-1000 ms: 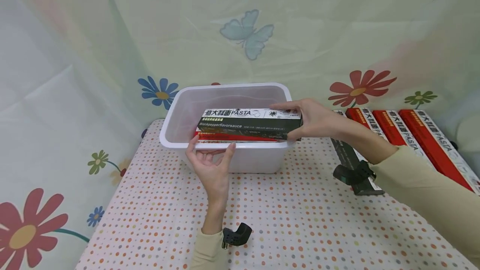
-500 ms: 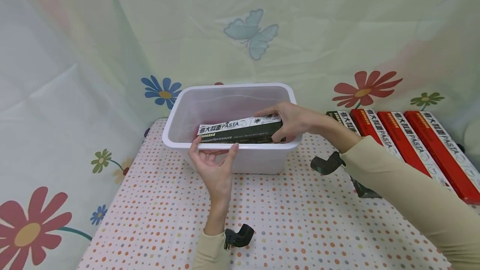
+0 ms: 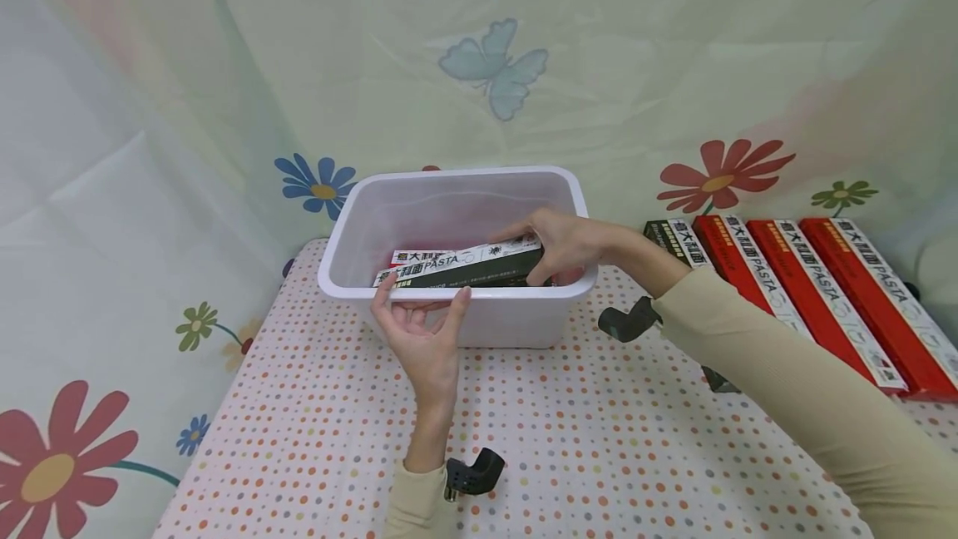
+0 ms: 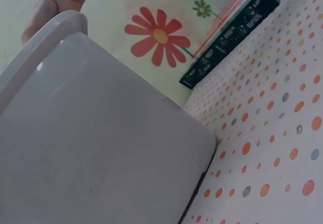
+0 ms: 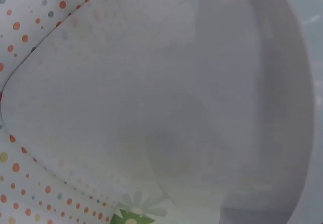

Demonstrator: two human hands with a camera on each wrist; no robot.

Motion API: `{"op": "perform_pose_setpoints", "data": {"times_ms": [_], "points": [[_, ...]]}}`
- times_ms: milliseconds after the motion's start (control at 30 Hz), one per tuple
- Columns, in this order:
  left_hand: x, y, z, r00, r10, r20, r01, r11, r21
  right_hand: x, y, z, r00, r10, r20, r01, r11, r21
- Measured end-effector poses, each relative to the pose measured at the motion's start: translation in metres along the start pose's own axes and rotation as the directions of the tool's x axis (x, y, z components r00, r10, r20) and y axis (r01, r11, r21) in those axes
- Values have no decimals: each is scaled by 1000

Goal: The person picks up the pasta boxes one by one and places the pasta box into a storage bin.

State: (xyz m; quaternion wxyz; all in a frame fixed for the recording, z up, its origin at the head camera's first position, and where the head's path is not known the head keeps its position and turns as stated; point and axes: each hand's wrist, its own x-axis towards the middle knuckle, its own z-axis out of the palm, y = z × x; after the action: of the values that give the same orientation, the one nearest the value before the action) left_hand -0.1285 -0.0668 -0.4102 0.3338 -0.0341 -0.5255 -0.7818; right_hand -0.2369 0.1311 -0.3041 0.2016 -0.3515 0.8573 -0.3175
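A white plastic bin (image 3: 516,294) stands on the dotted tablecloth. My left hand (image 3: 421,343) holds its front rim, fingers beneath the edge. Inside the bin, my right hand (image 3: 565,244) grips the right end of a black pasta box (image 3: 479,269), which lies slightly slanted, its lower part hidden behind the front rim. Behind it shows the white strip of another pasta box (image 3: 407,257). The left wrist view has the bin's outer wall (image 4: 101,123) and part of my right hand (image 4: 55,7); the right wrist view is mostly filled by the bin wall (image 5: 116,93).
To the right lie several pasta boxes side by side: a dark one (image 3: 677,241), partly hidden under my right forearm, and red ones, the outermost red box (image 3: 876,289) near the table's right side. A floral curtain (image 3: 614,90) hangs close behind the bin.
My right hand has lowered the black pasta box into the bin and shifted it left and toward the front wall, tilting it. My left hand stays on the rim.
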Motion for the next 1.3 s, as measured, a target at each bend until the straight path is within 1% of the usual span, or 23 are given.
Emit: {"op": "perform_pose_setpoints", "data": {"times_ms": [200,400,633,800,867,967,1033,1100,1167,1300], "points": [[2,0,0,1000,7,14,-7,1000,9,1,-1,-3,1000,-1,8,1,1000,-10],[3,1,1,1000,12,12,-12,1000,-5,2,-2,-4,1000,8,18,-8,1000,-6],[4,1,1,999,21,25,-21,1000,5,3,-1,-5,999,-24,21,25,999,-23],[4,1,1,999,22,25,-22,1000,4,4,0,-5,1000,-17,24,18,1000,-20],[3,2,1,1000,16,22,-16,1000,4,4,0,-3,999,-37,17,37,999,-17],[3,2,0,1000,8,22,-8,1000,0,4,-2,0,999,-35,5,35,999,37],[3,2,0,1000,3,26,-3,1000,-1,3,-2,2,1000,-24,-19,25,997,79],[2,2,-1,999,1,35,-1,1000,3,2,-2,4,999,-3,-44,9,990,141],[2,2,-2,999,-2,42,2,1000,9,1,-1,6,997,-17,-77,31,983,181],[1,1,-3,999,-7,42,6,1000,15,-8,0,5,989,-61,-138,99,953,288]]}}
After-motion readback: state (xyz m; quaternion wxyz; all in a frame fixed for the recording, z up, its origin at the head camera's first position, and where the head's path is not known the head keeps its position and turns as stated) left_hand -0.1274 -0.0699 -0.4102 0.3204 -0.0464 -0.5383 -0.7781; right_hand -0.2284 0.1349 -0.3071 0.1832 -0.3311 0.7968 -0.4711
